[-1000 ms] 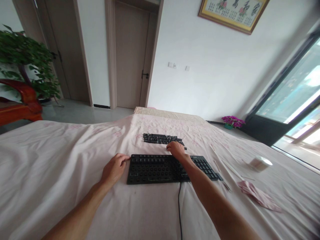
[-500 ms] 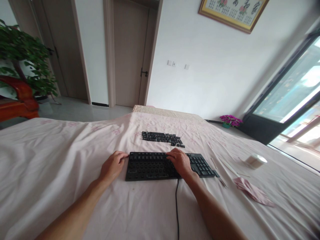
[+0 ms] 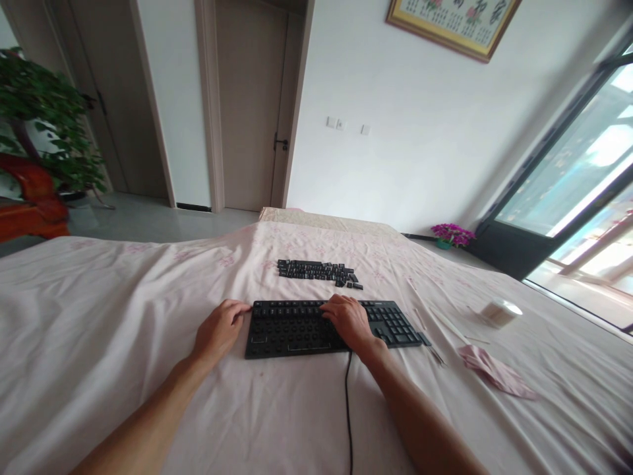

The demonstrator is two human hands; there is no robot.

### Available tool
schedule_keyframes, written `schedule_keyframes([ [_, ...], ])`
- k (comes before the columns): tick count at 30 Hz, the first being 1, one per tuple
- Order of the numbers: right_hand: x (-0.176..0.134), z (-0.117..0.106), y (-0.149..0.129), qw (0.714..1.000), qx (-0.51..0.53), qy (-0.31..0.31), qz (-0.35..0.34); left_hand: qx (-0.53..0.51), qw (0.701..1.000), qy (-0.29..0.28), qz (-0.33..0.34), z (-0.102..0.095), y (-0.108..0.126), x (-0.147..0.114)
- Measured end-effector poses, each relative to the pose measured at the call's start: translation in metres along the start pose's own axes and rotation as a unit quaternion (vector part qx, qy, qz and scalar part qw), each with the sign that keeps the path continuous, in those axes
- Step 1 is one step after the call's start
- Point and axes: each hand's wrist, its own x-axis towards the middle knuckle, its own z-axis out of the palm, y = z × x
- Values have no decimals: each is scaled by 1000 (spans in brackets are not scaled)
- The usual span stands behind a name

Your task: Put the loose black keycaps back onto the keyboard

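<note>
The kbd (image 3: 291,333) lies flat on the pale pink cloth (image 3: 247,422), in front of the person and btw. both hands. Its main block shows dark bare key seats over a large part, w/ light outlines in the bottom row; the number pad on the R side has its keys in place. The L hand (image 3: 221,326) is at the upper L corner of the kbd, fingers bent, thumb tucked near them, and the fingertips reach the edge; if they grip it or only rest there, I cannot tell. The R hand (image 3: 350,322) is over the kbd, approx. R of the middle, palm down, fingers curved together toward the top rows; whether smth. small is pinched under the fingertips, I cannot tell, bec. the hand covers it. Beyond the kbd, near its far edge but apart from it, loose black keycaps (image 3: 314,270) lie in close rows, w/ a few at the R end out of line. The black cable (image 3: 349,409) runs from the near edge of the kbd toward the person. On the R side, thin sticks (image 3: 437,357) lie just beside the kbd; farther R there are a crumpled pink rag (image 3: 494,373) and a round tub (image 3: 500,313), w/ some distance btw. them.
</note>
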Motion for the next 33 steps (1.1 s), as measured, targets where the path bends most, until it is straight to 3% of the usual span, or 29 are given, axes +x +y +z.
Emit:
schedule_keyframes([
  [24,1,-2,1,1000,11,-10,-1,-1,1000,-3,-7,-1,1,0],
  [33,-6,-6,-8,999,-35,1,-22,-4,1000,2,-5,-2,2,-1],
])
